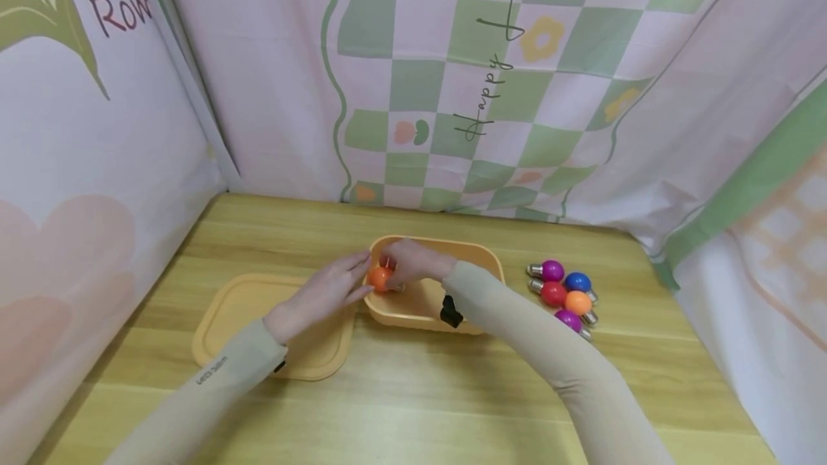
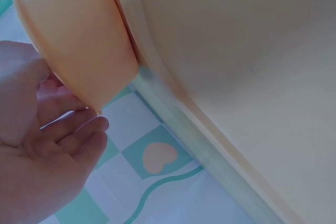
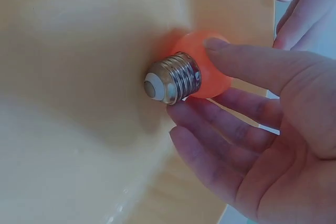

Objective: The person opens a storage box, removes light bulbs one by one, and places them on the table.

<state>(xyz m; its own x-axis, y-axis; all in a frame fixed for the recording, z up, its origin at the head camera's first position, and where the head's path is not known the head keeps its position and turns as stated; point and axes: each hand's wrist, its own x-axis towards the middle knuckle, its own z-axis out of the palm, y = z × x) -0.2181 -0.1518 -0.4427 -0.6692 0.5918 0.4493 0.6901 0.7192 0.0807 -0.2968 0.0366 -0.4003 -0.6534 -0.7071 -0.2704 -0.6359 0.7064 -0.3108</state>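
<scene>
An orange-red light bulb (image 1: 379, 279) with a silver screw base lies at the left end inside the peach plastic box (image 1: 484, 253). My right hand (image 1: 418, 261) reaches into the box and holds this bulb, thumb on the glass and fingers beneath it in the right wrist view (image 3: 273, 114). Outside, my left hand (image 1: 321, 298) rests against the box's left end, fingers extended along the rim. In the left wrist view, the left hand's fingers (image 2: 79, 140) are at the rim of the box (image 2: 79, 35), holding no bulb.
The matching peach lid (image 1: 235, 307) lies flat on the wooden table (image 1: 439, 393), left of the box. To the right sits a group of several bulbs: purple, red (image 1: 553, 294), blue (image 1: 578, 282) and light orange (image 1: 578, 303). A patterned curtain (image 1: 478, 92) hangs behind the table.
</scene>
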